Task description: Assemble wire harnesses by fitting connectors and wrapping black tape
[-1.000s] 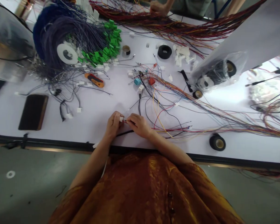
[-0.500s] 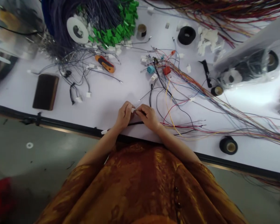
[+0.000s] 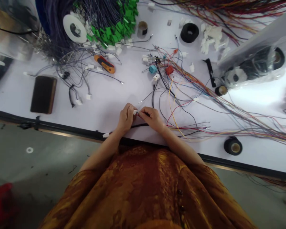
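Near the table's front edge, my left hand (image 3: 126, 119) is closed on a small white connector (image 3: 134, 112), which shows at its fingertips. Just to the right, my right hand (image 3: 152, 118) pinches a thin dark wire (image 3: 138, 114) that meets the connector's right side. The two hands almost touch. A black sleeved cable (image 3: 140, 125) passes below my fingers, and a white connector (image 3: 106, 135) lies by my left wrist. Red, yellow and black wires (image 3: 181, 128) spread out right of my right hand.
Coloured wires (image 3: 200, 84) run across the right side. A black tape roll (image 3: 233, 146) sits front right, another (image 3: 189, 32) farther back. An orange cutter (image 3: 105, 64) and a dark box (image 3: 43, 94) lie left. Green connectors (image 3: 119, 30) are piled behind; a plastic-wrapped pack (image 3: 255, 65) lies right.
The view has shifted slightly, moving the table items a little left. Both hands stay together at the white connector, with barely any change in their hold.
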Motion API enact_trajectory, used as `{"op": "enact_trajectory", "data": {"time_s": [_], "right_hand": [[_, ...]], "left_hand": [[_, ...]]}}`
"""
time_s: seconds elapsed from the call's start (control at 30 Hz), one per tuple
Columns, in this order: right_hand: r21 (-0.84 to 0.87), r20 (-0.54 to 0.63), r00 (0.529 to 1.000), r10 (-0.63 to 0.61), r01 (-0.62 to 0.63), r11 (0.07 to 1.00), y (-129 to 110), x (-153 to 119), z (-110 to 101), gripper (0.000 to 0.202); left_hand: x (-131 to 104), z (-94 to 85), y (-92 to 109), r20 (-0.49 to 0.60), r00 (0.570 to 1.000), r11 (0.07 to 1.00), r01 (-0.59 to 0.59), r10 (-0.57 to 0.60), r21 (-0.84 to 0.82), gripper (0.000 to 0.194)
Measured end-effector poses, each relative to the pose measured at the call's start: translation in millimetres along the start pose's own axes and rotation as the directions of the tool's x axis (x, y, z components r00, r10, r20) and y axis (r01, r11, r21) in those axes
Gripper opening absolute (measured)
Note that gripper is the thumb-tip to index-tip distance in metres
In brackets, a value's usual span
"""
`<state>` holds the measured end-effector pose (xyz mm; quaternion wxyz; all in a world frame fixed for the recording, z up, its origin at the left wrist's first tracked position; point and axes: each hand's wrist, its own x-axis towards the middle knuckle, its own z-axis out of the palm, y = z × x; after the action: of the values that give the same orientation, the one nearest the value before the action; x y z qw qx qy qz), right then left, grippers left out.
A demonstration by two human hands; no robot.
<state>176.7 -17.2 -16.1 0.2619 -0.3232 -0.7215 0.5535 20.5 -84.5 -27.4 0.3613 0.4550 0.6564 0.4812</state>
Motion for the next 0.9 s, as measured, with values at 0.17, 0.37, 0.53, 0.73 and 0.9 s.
{"op": "enact_trajectory", "data": {"time_s": [0.17,0.37,0.53,0.73,0.9], "right_hand": [[0.09,0.062,0.986,0.153,-0.158,0.983,-4,1,-7,0.028],[0.103,0.057,0.988,0.144,-0.149,0.983,-1,1,-5,0.026],[-0.121,-0.04,0.993,-0.113,0.107,0.987,2,-2,0,0.022],[-0.298,0.016,0.98,-0.198,0.194,0.935,1,-5,4,0.023],[-0.253,0.008,0.982,-0.189,0.185,0.95,6,-3,8,0.021]], "left_hand": [[0,2.5,4,-0.028,0.999,0.991,0.038,-0.042,-0.126,0.05],[2,1.7,7,0.003,0.999,0.987,0.039,-0.039,-0.155,0.051],[3,-1.0,7,0.026,0.999,0.991,0.042,-0.039,-0.129,0.05],[5,-4.6,3,0.091,0.995,0.997,0.04,-0.034,-0.067,0.05],[3,-5.3,4,0.122,0.992,0.995,-0.037,0.026,0.087,0.046]]}}
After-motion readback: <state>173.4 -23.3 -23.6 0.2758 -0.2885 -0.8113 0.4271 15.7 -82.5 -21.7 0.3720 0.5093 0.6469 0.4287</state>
